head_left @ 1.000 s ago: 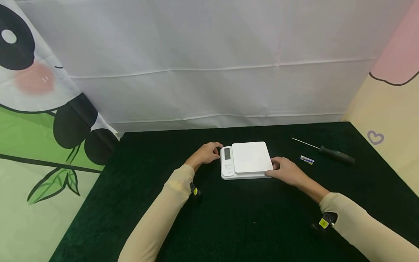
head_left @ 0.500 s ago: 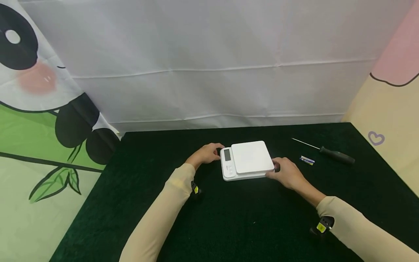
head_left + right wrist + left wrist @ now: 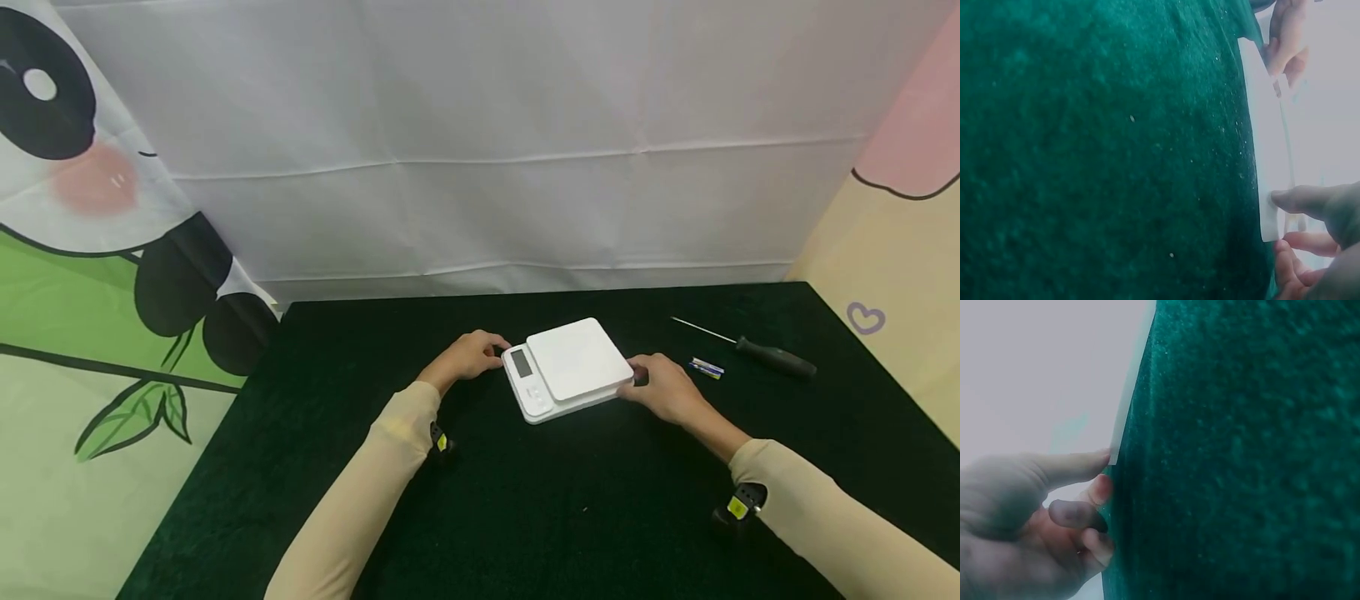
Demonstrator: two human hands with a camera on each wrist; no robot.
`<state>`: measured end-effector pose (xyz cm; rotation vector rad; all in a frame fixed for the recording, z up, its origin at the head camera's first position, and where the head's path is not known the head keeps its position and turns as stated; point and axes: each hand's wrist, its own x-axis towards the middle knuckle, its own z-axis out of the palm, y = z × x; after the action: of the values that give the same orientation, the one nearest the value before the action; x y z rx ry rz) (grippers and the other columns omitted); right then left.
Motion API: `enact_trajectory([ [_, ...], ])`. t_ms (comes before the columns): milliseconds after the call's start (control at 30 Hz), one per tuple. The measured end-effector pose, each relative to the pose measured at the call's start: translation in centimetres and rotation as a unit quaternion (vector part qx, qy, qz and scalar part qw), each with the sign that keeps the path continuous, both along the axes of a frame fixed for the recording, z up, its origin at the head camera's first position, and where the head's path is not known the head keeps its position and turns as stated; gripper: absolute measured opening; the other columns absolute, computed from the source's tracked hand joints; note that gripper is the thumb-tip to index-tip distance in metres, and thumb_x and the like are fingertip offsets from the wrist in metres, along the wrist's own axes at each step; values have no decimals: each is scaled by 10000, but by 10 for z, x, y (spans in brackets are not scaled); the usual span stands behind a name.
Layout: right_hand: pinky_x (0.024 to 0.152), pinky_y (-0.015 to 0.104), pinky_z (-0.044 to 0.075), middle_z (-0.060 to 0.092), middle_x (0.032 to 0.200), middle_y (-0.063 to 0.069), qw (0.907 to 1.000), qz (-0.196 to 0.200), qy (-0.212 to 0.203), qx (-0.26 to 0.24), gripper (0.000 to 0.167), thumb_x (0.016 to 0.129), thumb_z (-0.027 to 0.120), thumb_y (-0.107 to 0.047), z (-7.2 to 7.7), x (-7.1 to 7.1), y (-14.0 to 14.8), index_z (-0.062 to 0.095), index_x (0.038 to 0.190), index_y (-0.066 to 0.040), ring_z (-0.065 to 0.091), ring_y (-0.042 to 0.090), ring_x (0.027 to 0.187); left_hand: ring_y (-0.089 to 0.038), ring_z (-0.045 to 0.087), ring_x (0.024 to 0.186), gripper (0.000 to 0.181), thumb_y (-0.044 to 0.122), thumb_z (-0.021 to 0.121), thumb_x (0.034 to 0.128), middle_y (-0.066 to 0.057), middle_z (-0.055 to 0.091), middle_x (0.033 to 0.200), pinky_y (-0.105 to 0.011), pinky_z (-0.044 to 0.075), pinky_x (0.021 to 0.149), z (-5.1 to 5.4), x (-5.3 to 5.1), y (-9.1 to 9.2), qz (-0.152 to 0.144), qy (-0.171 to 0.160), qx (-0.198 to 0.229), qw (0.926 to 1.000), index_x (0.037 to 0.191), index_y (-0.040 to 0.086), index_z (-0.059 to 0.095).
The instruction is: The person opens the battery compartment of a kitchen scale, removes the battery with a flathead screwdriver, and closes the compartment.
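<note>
A white kitchen scale [image 3: 579, 360] lies at a slant on the dark green cloth, its small display and buttons on the left side. At its left end, my left hand [image 3: 467, 354] grips the far corner between thumb and fingers. The left wrist view has that thumb [image 3: 1079, 467] against the white edge of the scale [image 3: 1124, 419], the other fingers curled beneath. My right hand [image 3: 663, 389] holds the near right corner, its thumb [image 3: 1300, 199] on the scale's side wall [image 3: 1266, 144] in the right wrist view. Whether the scale is slightly lifted is hard to tell.
Right of the scale lie small batteries [image 3: 707, 368] and a screwdriver [image 3: 776, 357] with a dark handle. The green-covered table [image 3: 480, 517] meets a white cloth wall [image 3: 480, 208] at the back. Printed cloth hangs on both sides.
The scale has turned counterclockwise in the head view: its near left corner came closer and its right side swung away. Both hands have stayed at its ends.
</note>
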<state>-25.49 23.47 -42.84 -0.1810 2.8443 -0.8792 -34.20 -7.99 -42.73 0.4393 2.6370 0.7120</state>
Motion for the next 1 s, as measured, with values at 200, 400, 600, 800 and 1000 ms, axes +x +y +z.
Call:
enact_trajectory([
  [200,745,388,481,548,1149,237,10000,-72,13,50,509,896,697,-221,-2,-5,3,556,1310,39,543,320,967,-185,540,874,195,133,587,983,-58,631,1056,-310,466,746,2,3,0,272,145,194,9993,1111,136,734],
  [400,718,350,479,566,1072,200,9995,-311,11,-73,475,903,686,-236,-4,-2,5,559,1259,52,554,271,896,-177,567,941,150,145,605,976,-24,667,1102,-356,502,844,0,1,1,317,224,132,9992,998,157,753],
  [600,625,284,444,570,914,119,9964,-798,-198,-205,370,914,673,-322,-6,12,-1,589,1086,-5,547,185,729,-170,550,878,135,146,627,963,7,682,990,-325,475,776,-3,-5,3,232,300,235,9990,922,170,753],
  [800,624,290,425,576,910,98,9952,-911,-333,-128,431,895,678,-401,-6,23,-15,603,1085,-21,541,186,725,-170,549,889,122,132,641,952,-5,680,1018,-324,472,784,-4,-11,6,83,251,423,9988,930,160,758],
  [1000,623,298,420,563,922,107,9938,-1040,-393,-51,582,855,701,-474,-7,24,-23,587,1164,6,529,191,723,-189,521,884,110,120,667,931,-38,623,1011,-308,436,744,-8,-14,5,-65,166,491,9986,963,163,763],
])
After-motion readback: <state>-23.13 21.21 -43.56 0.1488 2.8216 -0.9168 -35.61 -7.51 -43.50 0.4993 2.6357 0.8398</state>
